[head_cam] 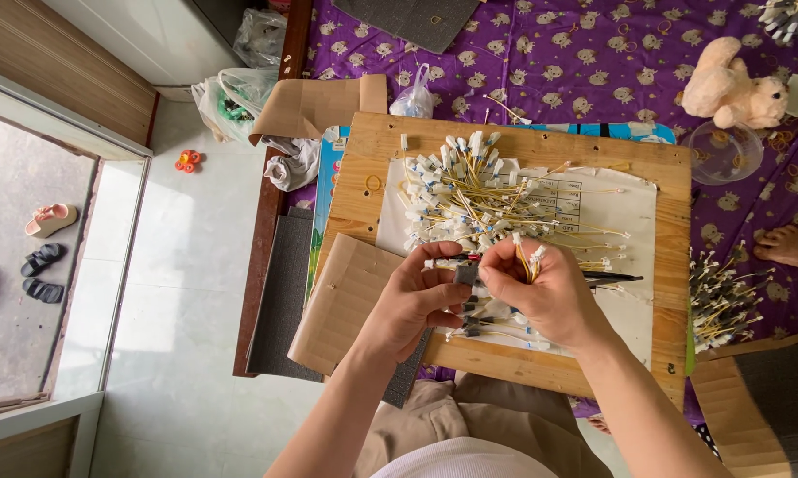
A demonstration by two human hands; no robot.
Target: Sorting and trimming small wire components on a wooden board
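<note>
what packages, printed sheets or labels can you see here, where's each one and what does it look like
White paper sheet with a printed table: flat on the wooden board, under the heap of yellow wires with white connectors.
Clear knotted plastic bag: on the purple cloth above the board.
Crumpled translucent plastic bag with green contents: on the floor, upper left.
Blue printed card sheet: sticking out under the board's left edge.
Brown cardboard piece: beside the left hand.
</note>
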